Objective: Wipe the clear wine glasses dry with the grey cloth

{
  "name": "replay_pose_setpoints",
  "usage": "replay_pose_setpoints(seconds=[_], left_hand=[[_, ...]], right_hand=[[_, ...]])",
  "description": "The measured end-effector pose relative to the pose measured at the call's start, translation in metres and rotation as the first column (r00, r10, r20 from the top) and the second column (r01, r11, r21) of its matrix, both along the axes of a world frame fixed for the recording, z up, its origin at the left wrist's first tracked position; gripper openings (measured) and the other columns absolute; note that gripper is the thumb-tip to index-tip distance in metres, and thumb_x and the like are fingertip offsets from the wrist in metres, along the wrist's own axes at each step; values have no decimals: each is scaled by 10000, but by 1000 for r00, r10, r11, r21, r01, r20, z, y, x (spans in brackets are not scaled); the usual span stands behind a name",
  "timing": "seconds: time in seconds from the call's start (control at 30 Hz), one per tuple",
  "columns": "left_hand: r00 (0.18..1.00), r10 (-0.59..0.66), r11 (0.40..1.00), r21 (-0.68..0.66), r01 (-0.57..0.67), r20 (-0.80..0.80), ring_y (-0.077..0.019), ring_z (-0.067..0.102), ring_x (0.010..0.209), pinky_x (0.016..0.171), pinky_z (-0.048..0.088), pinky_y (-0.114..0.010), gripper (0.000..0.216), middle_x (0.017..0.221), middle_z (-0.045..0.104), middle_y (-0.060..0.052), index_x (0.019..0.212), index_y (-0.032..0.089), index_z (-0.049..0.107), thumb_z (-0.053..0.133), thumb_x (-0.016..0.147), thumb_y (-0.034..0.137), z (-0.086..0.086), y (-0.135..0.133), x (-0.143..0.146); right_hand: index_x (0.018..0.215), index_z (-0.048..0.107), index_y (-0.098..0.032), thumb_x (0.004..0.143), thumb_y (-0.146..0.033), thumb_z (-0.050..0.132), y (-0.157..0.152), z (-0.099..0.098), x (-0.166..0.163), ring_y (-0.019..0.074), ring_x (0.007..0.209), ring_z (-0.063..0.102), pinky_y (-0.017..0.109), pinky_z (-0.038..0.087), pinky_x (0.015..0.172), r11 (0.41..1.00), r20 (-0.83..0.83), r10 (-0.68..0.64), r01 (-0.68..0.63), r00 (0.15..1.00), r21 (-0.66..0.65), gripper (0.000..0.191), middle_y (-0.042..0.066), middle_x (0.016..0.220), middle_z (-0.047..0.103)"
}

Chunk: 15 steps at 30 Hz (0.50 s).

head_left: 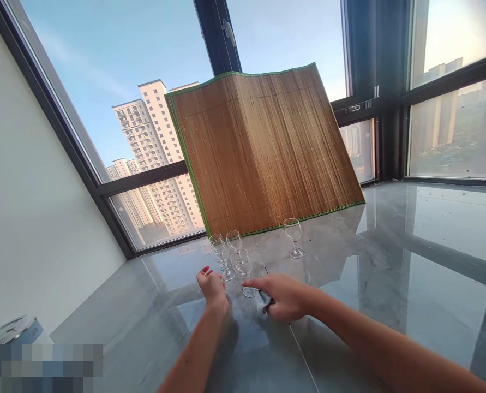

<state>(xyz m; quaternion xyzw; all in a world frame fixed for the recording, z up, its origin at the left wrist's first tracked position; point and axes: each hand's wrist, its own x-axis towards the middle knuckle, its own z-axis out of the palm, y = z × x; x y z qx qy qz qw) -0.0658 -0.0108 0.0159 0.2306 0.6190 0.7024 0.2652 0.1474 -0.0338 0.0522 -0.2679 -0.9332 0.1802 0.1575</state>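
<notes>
Several small clear stemmed glasses [231, 254] stand in a cluster on the glossy grey marble surface [410, 262], and one more glass [294, 237] stands apart to the right. My left hand [212, 285] reaches toward the cluster with its fingers spread and apart, holding nothing. My right hand [283, 296] is closed on a dark grey cloth [264, 302], its forefinger pointing left toward the nearest glass [243, 268].
A bamboo mat [263, 150] with green edging leans upright against the window frame behind the glasses. A white wall runs along the left. A round grey lidded object [16, 329] sits at the lower left. Tall buildings show through the windows.
</notes>
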Motion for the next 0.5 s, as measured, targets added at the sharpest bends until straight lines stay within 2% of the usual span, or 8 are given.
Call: replay_pose_setpoints(seconds=[0.1, 0.2, 0.27, 0.33, 0.4, 0.5], left_hand=[[995, -65, 997, 39, 68, -72, -100, 477, 629, 506, 351, -256, 529, 1112, 510, -57, 1095, 216, 439, 486, 584, 89, -6, 6, -1], [989, -121, 992, 28, 124, -89, -86, 475, 579, 483, 326, -257, 552, 1165, 543, -64, 1117, 199, 490, 499, 577, 87, -9, 12, -1], [986, -142, 990, 9, 143, -89, -83, 485, 563, 482, 322, -247, 566, 1091, 583, -53, 1150, 192, 506, 520, 591, 104, -10, 15, -1], [982, -179, 984, -28, 177, -59, -93, 513, 572, 500, 337, -233, 548, 901, 608, -19, 1183, 189, 515, 548, 637, 159, -10, 17, -3], [975, -222, 973, -63, 221, -11, -109, 543, 597, 523, 353, -218, 518, 718, 567, 22, 1202, 191, 524, 567, 689, 241, -9, 17, -5], [964, -263, 961, -82, 265, 34, -112, 565, 613, 530, 351, -203, 502, 643, 532, 43, 1206, 202, 533, 571, 713, 287, -7, 15, -6]], right_hand=[[1428, 460, -224, 640, -215, 533, 0, -4, -6, 267, 835, 653, 285, 395, 627, 994, 141, -74, 63, 987, 84, 791, 117, 962, 718], [1408, 483, -217, 677, -264, 534, 1, -10, -11, 292, 891, 671, 305, 429, 653, 989, 185, -115, 96, 976, 110, 735, 144, 1046, 714], [1381, 511, -222, 684, -280, 542, 3, -14, -14, 300, 919, 672, 316, 447, 676, 986, 202, -133, 109, 970, 129, 701, 141, 1077, 711], [1340, 549, -224, 688, -291, 545, 4, -17, -17, 307, 917, 675, 327, 458, 680, 982, 216, -148, 117, 965, 151, 656, 136, 1073, 714], [1301, 581, -222, 690, -303, 544, 5, -19, -19, 313, 892, 681, 330, 459, 655, 978, 227, -163, 126, 960, 168, 617, 137, 1044, 720], [1247, 618, -219, 684, -306, 544, 5, -20, -19, 313, 861, 688, 320, 452, 619, 973, 246, -191, 149, 950, 177, 575, 133, 993, 729]])
